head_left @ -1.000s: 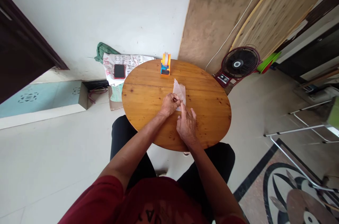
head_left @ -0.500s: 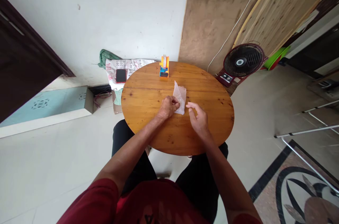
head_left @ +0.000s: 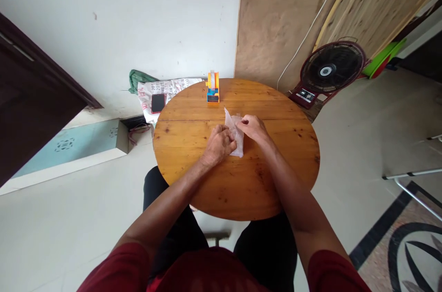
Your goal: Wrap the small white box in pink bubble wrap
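Observation:
A small folded piece of whitish, translucent bubble wrap (head_left: 237, 148) lies on the round wooden table (head_left: 221, 186), one pointed corner sticking up at its far left. My left hand (head_left: 219, 144) is closed on its left side, fingers curled over the edge. At the upper right edge, my right hand (head_left: 254, 127) pinches the wrap between thumb and fingertips. The hands partly cover the piece, and what may be inside it cannot be made out. Beyond the hands, a yellow-orange and blue tape dispenser (head_left: 213, 88) with a roll of tape stands near the table's far edge.
Left of the table, a phone (head_left: 158, 103) rests on a printed white sack (head_left: 145, 91) beside a green bag (head_left: 138, 80). A dark red fan (head_left: 328, 68) stands at the right, close to the table. A white wall (head_left: 165, 20) rises behind.
My right hand has moved left and away from me, from beside the bubble wrap onto its upper right edge, and its fingers have closed. My left hand stays at the left side.

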Demonstrator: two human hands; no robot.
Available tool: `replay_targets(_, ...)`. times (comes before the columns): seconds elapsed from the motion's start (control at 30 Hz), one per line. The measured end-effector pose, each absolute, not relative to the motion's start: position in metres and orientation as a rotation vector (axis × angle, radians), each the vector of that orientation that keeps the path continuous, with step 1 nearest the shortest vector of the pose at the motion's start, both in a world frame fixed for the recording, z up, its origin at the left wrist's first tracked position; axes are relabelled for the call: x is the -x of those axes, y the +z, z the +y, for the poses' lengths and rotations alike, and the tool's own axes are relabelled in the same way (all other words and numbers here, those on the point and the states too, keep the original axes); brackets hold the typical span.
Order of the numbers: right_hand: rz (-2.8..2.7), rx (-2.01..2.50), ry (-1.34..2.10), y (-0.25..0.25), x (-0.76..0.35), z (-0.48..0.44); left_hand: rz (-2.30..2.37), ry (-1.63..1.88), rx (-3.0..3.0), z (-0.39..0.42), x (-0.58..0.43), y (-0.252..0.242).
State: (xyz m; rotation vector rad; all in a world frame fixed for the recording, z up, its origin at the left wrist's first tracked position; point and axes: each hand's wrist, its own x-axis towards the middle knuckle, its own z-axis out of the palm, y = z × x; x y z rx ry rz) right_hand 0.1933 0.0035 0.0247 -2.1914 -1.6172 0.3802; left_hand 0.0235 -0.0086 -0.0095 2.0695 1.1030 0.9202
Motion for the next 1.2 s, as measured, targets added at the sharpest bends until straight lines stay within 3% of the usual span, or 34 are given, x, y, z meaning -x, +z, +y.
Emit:
replay_targets(0.27,-1.904,2.342,0.262,0.056,-0.180,0.017,0.988,0.959,-1.973,-0.007,-0.024,-0.019)
replay_targets(0.67,-1.936,2.473,0.159,0.058,-0.168,0.023,0.925,0.990,-1.939,-0.005,-0.028,-0.025)
replay_targets(0.93,-1.611,2.268,0.305,0.039,-0.195,0.006,0.770,0.928,-1.913,0.001,-0.028,-0.024)
replay_targets(1.2,-1.189,1.757,0.604,0.006,-0.203,0.008,0.715,0.799,-1.857,0.003,-0.024,-0.021)
